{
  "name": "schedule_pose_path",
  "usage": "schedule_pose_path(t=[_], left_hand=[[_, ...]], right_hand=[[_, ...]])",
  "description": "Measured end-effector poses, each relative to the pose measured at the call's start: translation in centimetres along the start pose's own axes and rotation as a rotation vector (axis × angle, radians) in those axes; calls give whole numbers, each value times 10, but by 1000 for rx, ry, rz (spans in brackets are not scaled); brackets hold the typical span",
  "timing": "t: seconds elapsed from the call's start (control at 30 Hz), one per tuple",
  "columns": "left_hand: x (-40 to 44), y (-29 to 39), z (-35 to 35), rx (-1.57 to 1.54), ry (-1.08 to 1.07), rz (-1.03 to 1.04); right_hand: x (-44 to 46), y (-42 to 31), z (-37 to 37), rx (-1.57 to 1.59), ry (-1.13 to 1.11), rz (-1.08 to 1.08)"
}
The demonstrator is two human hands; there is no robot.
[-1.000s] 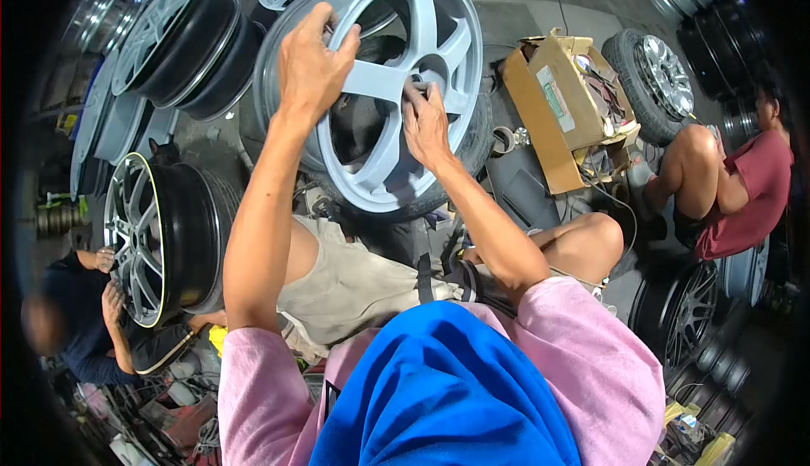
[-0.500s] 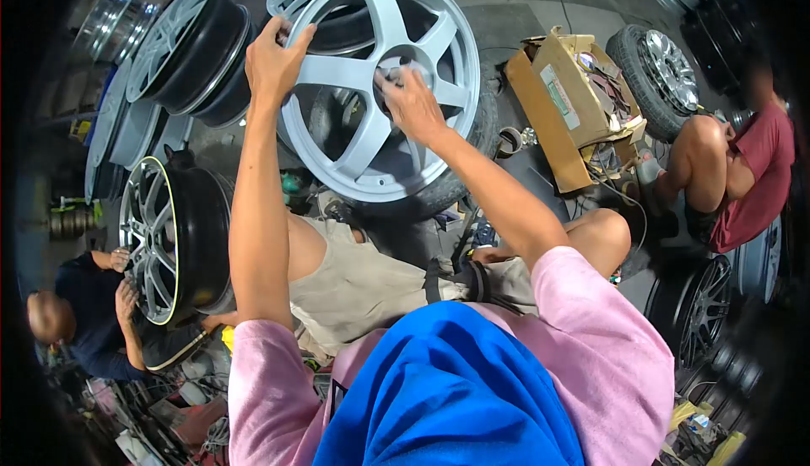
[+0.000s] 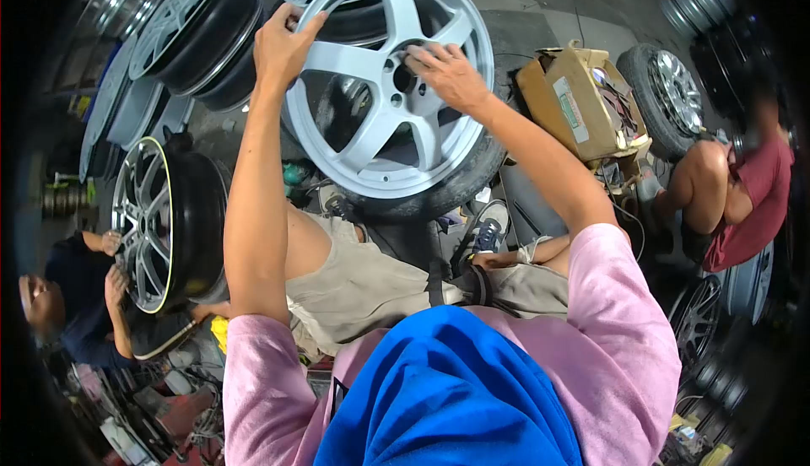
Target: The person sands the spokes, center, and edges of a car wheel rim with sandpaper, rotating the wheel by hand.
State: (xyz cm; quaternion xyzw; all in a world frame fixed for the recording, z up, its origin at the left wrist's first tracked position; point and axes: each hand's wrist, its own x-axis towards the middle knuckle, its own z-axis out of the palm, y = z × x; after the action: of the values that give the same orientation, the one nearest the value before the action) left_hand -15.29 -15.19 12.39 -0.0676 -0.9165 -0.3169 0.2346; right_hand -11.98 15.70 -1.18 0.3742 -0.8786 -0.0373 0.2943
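Observation:
A pale grey five-spoke wheel rim (image 3: 344,59) stands tilted on a tyre (image 3: 460,189) in front of me. My left hand (image 3: 285,44) is closed around the rim's upper left edge, thumb on the front and fingers behind. At the hub, my right hand (image 3: 447,74) touches the wheel's face with bent fingers near the bolt holes. Whether a small thing is under those fingertips is hidden.
A co-worker at the left has both hands on a silver and black wheel (image 3: 198,221). Another person sits at the right. A cardboard box (image 3: 582,116), a tyre with a chrome wheel (image 3: 675,91) and stacked rims (image 3: 181,23) stand around.
The grey rim has turned to face me more squarely. My left hand has shifted to its upper left edge, and my right hand has moved across the hub, its fingers spreading somewhat.

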Motion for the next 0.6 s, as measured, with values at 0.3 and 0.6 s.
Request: schedule_pose_path(t=[0.3, 0.6], left_hand=[[-2, -4, 9, -1, 59, 102], [-27, 41, 14, -163, -7, 129]], right_hand=[[-42, -63, -27, 346, -287, 214], [-33, -33, -63, 2044, 224, 1228]])
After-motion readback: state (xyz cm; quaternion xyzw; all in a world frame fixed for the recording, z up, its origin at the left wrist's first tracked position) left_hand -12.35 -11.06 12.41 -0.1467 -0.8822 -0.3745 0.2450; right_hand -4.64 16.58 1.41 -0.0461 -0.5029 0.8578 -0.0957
